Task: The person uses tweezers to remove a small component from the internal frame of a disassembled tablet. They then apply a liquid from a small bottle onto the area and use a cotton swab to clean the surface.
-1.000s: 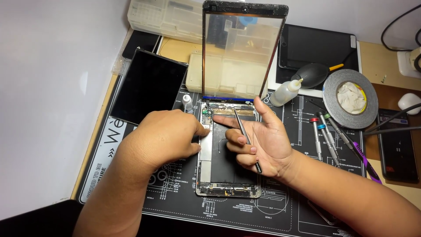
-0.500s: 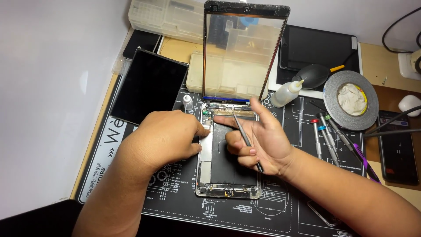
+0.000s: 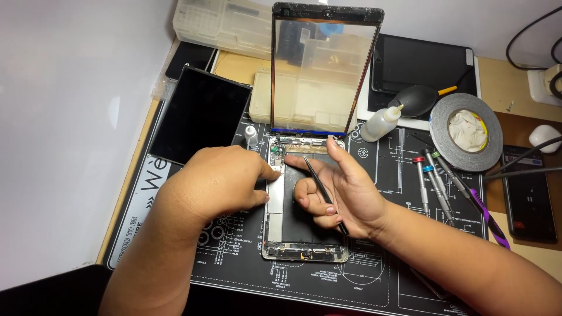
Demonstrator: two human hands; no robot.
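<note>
Right hand lifted, tweezers, white bottle

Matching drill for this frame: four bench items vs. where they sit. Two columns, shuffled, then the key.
Things:
1. Tweezers
2. Tape roll
3. Glass panel
4. Screwdrivers

Places:
A. Standing upright at the open tablet's top edge
B. In the right hand
C. Lying on the mat, right of the tablet
D. Far right, with a white cloth in its centre

Pairs: 1-B, 2-D, 3-A, 4-C
</note>
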